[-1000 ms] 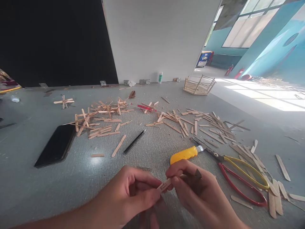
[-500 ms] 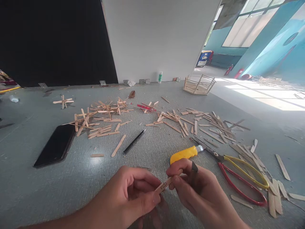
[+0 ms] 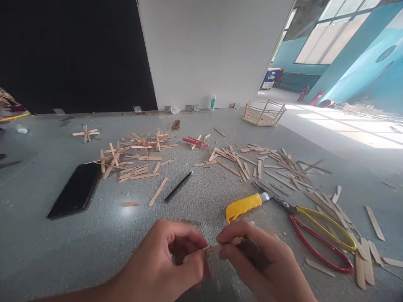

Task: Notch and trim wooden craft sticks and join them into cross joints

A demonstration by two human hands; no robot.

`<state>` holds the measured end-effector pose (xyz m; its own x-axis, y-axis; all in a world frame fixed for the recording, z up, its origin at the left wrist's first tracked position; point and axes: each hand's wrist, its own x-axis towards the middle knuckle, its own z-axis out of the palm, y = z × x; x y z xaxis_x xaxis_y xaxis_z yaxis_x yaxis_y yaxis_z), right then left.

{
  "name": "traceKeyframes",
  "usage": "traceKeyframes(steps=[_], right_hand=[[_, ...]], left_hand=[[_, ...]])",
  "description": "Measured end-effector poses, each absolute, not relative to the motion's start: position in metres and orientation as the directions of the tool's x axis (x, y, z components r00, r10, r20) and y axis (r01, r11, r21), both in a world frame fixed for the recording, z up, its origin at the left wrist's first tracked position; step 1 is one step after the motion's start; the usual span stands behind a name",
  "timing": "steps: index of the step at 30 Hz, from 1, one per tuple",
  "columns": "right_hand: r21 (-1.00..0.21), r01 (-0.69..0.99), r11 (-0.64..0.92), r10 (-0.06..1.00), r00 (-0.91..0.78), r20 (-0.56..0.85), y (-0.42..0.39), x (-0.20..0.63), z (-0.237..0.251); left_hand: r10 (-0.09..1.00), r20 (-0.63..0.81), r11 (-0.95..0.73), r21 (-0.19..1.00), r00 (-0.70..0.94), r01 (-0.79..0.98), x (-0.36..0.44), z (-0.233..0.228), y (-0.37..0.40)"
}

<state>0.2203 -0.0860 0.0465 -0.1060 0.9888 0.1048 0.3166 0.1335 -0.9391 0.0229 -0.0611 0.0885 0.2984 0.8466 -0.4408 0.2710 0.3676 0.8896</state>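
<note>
Between my two hands is a small wooden craft stick [image 3: 214, 250] with dark marks or notches near its middle. My left hand [image 3: 176, 256] pinches its left end between thumb and fingers. My right hand [image 3: 255, 256] is closed on the right end. A thin piece, perhaps a blade, shows edge-on among the right fingers; I cannot make it out fully. Just beyond the right hand lies a yellow-handled utility knife [image 3: 242, 206]. Scissors [image 3: 292, 209] with one red and one yellow handle rest to its right. A black pen [image 3: 179, 187] lies ahead of my left hand.
Loose craft sticks [image 3: 135, 172] are scattered across the grey table [image 3: 103, 251], with another heap [image 3: 289, 165] at right. A phone [image 3: 75, 191] lies left. Farther back are a crossed-stick piece [image 3: 85, 133], a glue stick [image 3: 213, 102] and a stick-built frame [image 3: 263, 114].
The craft stick has turned flatter between my fingers, and my right hand has rotated, so the dark piece on it now shows edge-on. The view has shifted slightly.
</note>
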Motion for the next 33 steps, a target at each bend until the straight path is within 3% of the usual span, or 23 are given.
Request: traceKeyframes(steps=[6, 10, 15, 19, 24, 33], right_hand=[[-0.943, 0.320, 0.098, 0.995, -0.030, 0.093, -0.087, 0.222, 0.044], [-0.933, 0.331, 0.143, 0.989, -0.014, 0.147, -0.085, 0.223, 0.044], [-0.807, 0.512, 0.293, 0.954, -0.099, 0.284, -0.081, 0.218, 0.048], [-0.733, 0.549, 0.402, 0.906, -0.124, 0.404, -0.080, 0.217, 0.050], [-0.680, 0.574, 0.457, 0.880, -0.180, 0.439, -0.082, 0.220, 0.045], [-0.687, 0.525, 0.502, 0.863, -0.262, 0.431, -0.082, 0.223, 0.039]], left_hand=[[0.832, -0.455, 0.415, 0.890, 0.318, 0.186, 0.021, 0.088, -0.062], [0.829, -0.424, 0.359, 0.903, 0.365, 0.235, 0.020, 0.092, -0.060], [0.825, -0.401, 0.312, 0.910, 0.397, 0.273, 0.020, 0.086, -0.061], [0.814, -0.370, 0.301, 0.928, 0.448, 0.221, 0.021, 0.077, -0.061], [0.807, -0.358, 0.274, 0.931, 0.469, 0.239, 0.023, 0.078, -0.061], [0.781, -0.368, 0.254, 0.925, 0.504, 0.282, 0.022, 0.085, -0.060]])
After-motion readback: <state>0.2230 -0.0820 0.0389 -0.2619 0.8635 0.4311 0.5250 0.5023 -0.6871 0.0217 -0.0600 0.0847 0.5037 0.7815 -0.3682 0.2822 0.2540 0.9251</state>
